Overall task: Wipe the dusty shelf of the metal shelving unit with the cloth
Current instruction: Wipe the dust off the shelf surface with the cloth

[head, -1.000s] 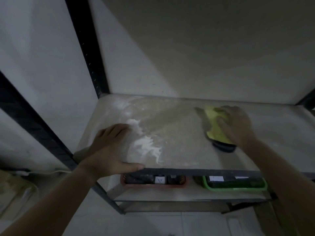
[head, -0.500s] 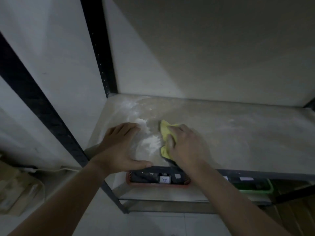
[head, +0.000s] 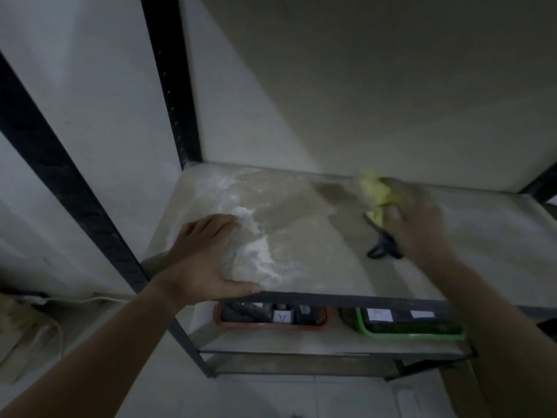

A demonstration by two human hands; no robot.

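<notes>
The yellow cloth (head: 373,191) is near the back edge of the dusty shelf (head: 316,236), a bit right of the middle, bunched up in your right hand (head: 417,220). That hand's pretty blurred, but the fingers and thumb look curled round the cloth, with yellow poking out past the fingertips. There's also a dark bit (head: 382,250) trailing on the shelf under your wrist, can't tell if it's part of the cloth. Your left hand (head: 208,260) holds nothing, it's just lying flat and relaxed on the front left corner of the shelf, thumb along the front rail (head: 346,297). Right against its fingers sits a ridge of white dust (head: 256,257), with more powder smeared toward the back left corner by the black upright (head: 168,86). The middle of the shelf looks a lot cleaner. On the lower shelf (head: 301,342) you've got a red basket (head: 271,325) on the left and a green basket (head: 407,335) just beside it, both with white labels
</notes>
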